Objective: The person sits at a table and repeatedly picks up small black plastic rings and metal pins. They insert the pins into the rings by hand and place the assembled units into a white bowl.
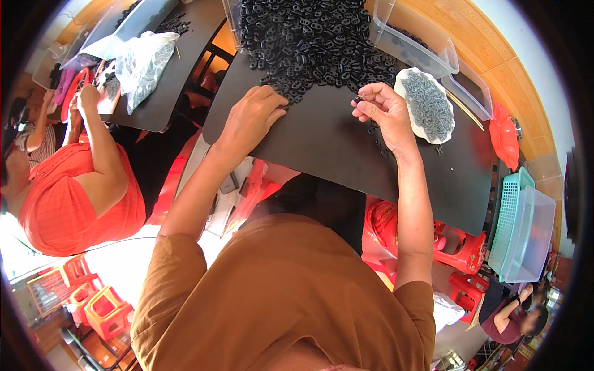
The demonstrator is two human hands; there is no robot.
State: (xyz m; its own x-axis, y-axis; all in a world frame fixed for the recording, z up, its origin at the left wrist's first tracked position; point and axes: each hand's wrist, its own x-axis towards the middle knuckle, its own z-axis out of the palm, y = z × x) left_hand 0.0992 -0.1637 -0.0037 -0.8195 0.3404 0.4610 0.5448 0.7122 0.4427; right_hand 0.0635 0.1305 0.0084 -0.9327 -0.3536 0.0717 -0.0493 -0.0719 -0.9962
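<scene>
Two black boards (346, 148) (179, 68); one parts heap (315, 43); one bowl (427, 105); three clear bins (421, 46) (470, 86) (529, 235); one teal basket (507, 210).

A co-worker in an orange top (74, 198) sits at the left, bent over a second dark board (179, 55) with a clear plastic bag (143, 62) lying on it. Clear plastic bins (421, 46) stand along the far edge of the near dark board (334, 145), by a wooden ledge (495, 55). An orange-red dish (504, 139) rests at the right edge. Lower right, a teal mesh basket (508, 204) sits nested against a clear tub (532, 238). Red plastic stools (461, 256) stand beneath the board, and more stools (102, 309) cluster at lower left. Another person in dark red (504, 321) sits in the lower right corner.
</scene>
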